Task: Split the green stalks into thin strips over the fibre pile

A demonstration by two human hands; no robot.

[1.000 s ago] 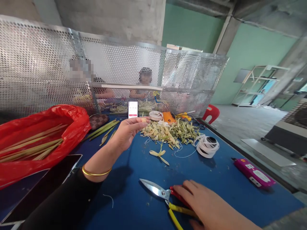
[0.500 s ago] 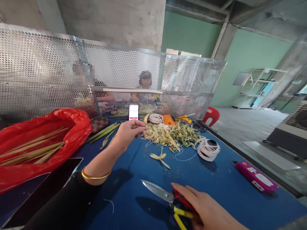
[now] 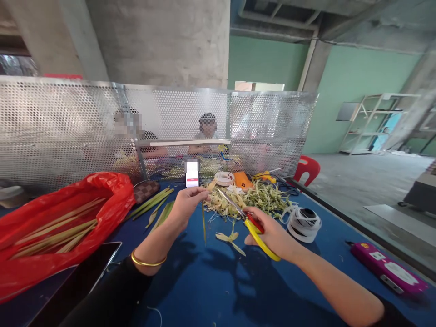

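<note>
My left hand, wearing a gold bangle, is closed in a pinch on a leaf strip. Its narrow green end hangs below the fingers, and a paler part shows above the fingertips. In my right hand are scissors with red and yellow handles. Their blades point up and left, with the tips close to the left fingertips. Just below the scissors, a small figure of folded pale leaf lies on the blue table. Behind both hands is a heap of leaf scraps.
On the left, a red plastic bag holds long dry leaves beside a dark tablet-like slab. A phone stands upright before a perforated metal screen, with people behind it. White cord spool and purple device sit right.
My right hand has lifted the scissors from low over the table up to the left fingertips. A hanging leaf strip now shows under my left hand. The view has tilted slightly upward.
</note>
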